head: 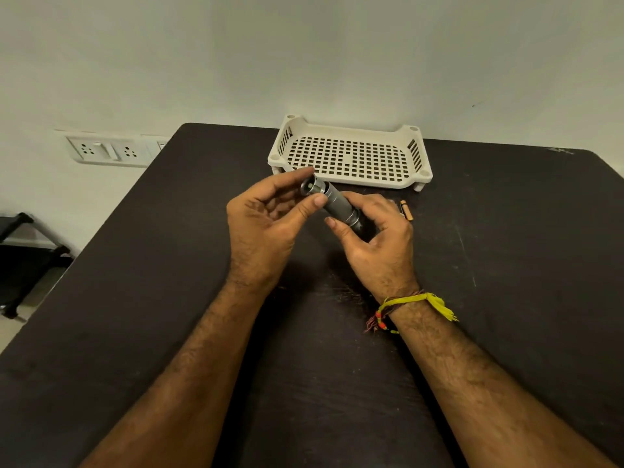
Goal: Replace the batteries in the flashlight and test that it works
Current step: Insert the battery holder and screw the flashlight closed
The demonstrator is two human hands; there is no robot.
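Note:
A grey metal flashlight (334, 204) is held above the dark table, tilted from upper left to lower right. My left hand (266, 228) pinches its upper left end between thumb and fingertips, where an end piece (312, 188) shows. My right hand (374, 238) grips the lower right part of the body, with fingers curled round it. A gold-and-black battery (406, 210) lies on the table just right of my right hand, partly hidden behind the fingers.
A cream perforated plastic tray (351, 157) stands behind the hands near the table's far edge. The dark table (169, 265) spreads all round. Wall sockets (108, 152) are at the left, and a black stand (20, 258) sits beyond the left table edge.

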